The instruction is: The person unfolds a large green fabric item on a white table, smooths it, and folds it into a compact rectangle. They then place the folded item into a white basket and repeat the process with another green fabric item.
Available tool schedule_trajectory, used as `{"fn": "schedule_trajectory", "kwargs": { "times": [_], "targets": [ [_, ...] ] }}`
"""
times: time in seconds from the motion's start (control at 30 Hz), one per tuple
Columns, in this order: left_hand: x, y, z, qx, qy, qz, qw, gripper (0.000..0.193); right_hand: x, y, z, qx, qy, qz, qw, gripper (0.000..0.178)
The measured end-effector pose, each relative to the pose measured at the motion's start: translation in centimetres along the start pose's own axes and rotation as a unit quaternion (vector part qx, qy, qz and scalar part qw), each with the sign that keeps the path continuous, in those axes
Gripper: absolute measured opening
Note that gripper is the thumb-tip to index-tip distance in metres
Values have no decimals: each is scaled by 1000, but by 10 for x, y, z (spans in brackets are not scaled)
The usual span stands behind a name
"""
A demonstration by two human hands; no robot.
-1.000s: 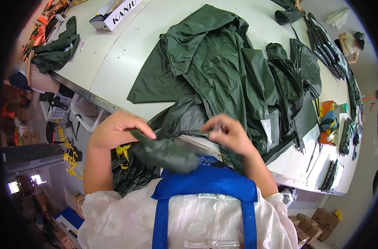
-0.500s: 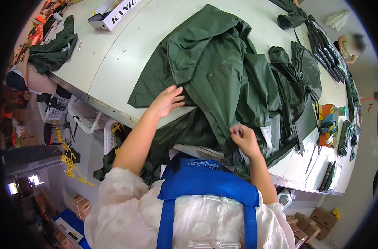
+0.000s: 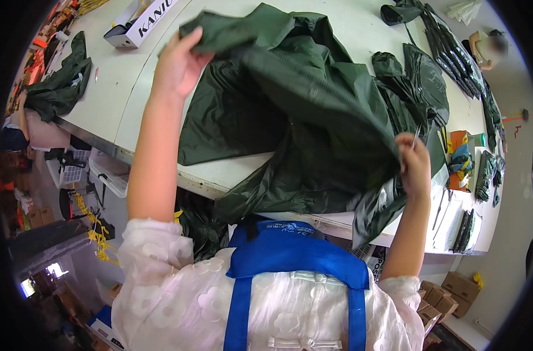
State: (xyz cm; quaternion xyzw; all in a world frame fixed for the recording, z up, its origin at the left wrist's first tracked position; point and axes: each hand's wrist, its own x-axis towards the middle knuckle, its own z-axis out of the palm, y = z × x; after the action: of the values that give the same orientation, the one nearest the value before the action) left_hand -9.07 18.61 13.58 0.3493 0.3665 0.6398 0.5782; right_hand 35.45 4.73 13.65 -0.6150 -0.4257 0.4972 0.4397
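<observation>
A dark green garment (image 3: 331, 152) of thin, shiny waterproof fabric spreads across the white table, partly blurred by motion. Its upper left part is gripped by my left hand (image 3: 181, 67), with the arm stretched far forward. On the right, my right hand (image 3: 414, 164) is closed at the garment's edge. A thin, pointed metal tool (image 3: 417, 136) sticks up from those same fingers; its kind is not clear. Between my hands the raised edge runs slantwise, with the dark inside showing beneath. Part of the fabric hangs over the table's near edge.
More dark green pieces (image 3: 427, 82) lie folded right of the garment. An orange box (image 3: 458, 161) stands on the right side, and a white box (image 3: 141, 23) at the far left. A person works at another green garment (image 3: 62, 79) on the left. White baskets (image 3: 108, 169) stand below the table.
My left hand has moved up and forward and now grips the fabric. My right hand has gone right and up. The garment's edge is lifted and stretched between them, opening it.
</observation>
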Motion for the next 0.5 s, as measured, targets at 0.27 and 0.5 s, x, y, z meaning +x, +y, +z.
{"fn": "schedule_trajectory", "kwargs": {
  "times": [0.27, 0.5],
  "targets": [
    [-24, 56, 5, 83, -103, 72, 989, 41, -5, -38, -10, -8, -40, -38, 998, 19],
    [-154, 62, -90, 362, 29, -212, 907, 63, -85, 22, 19, -154, -263, 127, 944, 34]
  ]
}}
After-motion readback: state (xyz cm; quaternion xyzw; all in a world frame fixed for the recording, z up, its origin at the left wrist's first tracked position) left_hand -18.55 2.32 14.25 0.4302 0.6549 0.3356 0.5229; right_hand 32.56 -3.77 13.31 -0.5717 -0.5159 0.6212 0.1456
